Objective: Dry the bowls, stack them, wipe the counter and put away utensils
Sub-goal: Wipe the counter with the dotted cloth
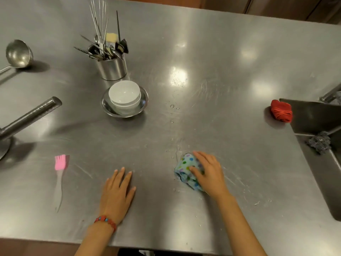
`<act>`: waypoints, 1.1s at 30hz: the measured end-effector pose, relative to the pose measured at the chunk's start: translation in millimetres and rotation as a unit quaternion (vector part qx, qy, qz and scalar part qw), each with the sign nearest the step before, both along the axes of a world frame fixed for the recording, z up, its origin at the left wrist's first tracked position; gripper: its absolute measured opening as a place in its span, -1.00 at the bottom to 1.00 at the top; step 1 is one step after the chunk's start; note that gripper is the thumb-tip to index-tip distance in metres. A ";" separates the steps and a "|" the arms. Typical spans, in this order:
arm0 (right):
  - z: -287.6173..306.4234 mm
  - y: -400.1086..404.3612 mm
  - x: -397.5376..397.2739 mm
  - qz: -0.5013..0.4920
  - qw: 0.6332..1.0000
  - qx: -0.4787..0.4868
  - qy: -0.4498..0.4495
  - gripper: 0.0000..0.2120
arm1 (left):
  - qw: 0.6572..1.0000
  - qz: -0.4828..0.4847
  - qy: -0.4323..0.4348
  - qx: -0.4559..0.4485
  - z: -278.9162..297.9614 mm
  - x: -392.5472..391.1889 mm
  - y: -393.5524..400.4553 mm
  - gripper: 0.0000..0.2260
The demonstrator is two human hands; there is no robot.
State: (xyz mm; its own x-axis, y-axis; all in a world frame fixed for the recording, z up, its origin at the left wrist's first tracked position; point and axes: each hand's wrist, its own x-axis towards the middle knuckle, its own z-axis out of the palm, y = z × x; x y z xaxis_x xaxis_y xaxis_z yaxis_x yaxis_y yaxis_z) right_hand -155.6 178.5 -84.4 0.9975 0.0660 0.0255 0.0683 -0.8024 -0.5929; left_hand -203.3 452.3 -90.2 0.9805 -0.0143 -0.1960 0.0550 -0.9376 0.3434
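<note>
Stainless-steel counter (230,74), scratched, glare patches toward 1 o'clock. Water droplets (172,106) strung from centre down toward 5 o'clock.

At 5 o'clock: right hand (207,173) pressed down on a bunched blue polka-dot cloth (186,169), fingers curled over its top, cloth flat against the wet streak.

At 6 o'clock: left hand (118,191) laid palm-down on bare steel, fingers straight and slightly spread, nothing held. Red beaded bracelet (105,220) on that wrist.

At 11 o'clock, near centre: white bowls (124,96) nested, seated inside a shallow metal bowl (144,100). Just beyond: steel utensil holder (112,68) packed with skewers, spoons and a brush.

At 8 o'clock: pink silicone brush (60,174) lying flat, bristles away from the person, well apart from the left hand.

At 10 o'clock: ladle (17,54), bowl up. At 9 o'clock: thick metal rod on a base (31,115), tilted.

At 3 o'clock: sink (313,115); red cloth (281,110) at its corner; steel scourer (319,142) on its rim.
</note>
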 end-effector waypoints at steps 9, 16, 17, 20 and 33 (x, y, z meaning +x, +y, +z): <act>-17.2 24.7 -22.4 0.037 0.986 -0.163 -0.013 -0.39 | 1.000 -0.003 0.011 0.018 -8.4 -5.5 16.2 -0.26; -41.9 31.1 -32.0 0.110 0.970 -0.192 -0.103 -0.54 | 1.000 0.009 -0.001 0.029 -12.1 -4.0 12.0 -0.28; -43.7 30.0 -23.9 0.117 0.966 -0.198 -0.113 -0.55 | 0.999 0.011 -0.002 0.030 -12.6 -3.8 11.3 -0.29; -44.5 28.2 21.0 0.125 0.962 -0.210 -0.121 -0.52 | 0.999 0.019 -0.006 0.034 -13.6 -3.1 9.6 -0.29; -49.7 44.8 254.5 0.058 0.982 -0.173 -0.043 -0.51 | 0.999 0.038 0.021 0.033 -17.1 -3.5 6.2 -0.36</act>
